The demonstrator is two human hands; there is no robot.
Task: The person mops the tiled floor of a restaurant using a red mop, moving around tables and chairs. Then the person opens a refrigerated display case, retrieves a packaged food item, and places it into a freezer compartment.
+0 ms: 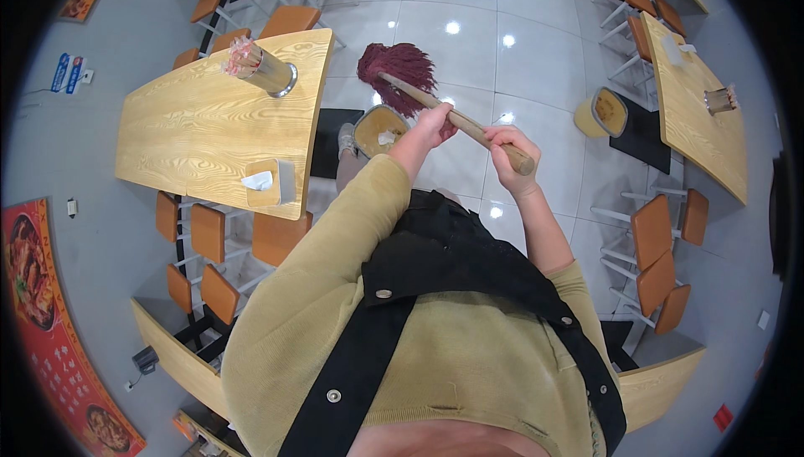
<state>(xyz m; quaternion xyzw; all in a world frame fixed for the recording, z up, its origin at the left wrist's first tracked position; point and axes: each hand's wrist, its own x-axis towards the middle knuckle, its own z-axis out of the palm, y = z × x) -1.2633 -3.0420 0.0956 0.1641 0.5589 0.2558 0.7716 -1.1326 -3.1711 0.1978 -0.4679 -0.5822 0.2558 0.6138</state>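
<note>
My left hand (438, 125) is closed around the middle of a wooden mop handle (468, 125). Nearer the handle's top end, my right hand (512, 154) grips the same shaft. The dark red mop head (405, 68), made of strands, lies spread on the pale tiled floor (534, 49) ahead of me. Just below the mop head and left of my left hand stands a yellowish waste bin (379, 129) with a crumpled white tissue (386, 137) inside. The handle runs slantwise from the mop head towards me.
To the left stands a wooden table (220, 118) with a metal holder of wrapped chopsticks (270, 71) and a tissue box (270, 187). A second bin (600, 112) stands by the right table (697, 105). Brown-seated chairs (651, 231) flank both sides.
</note>
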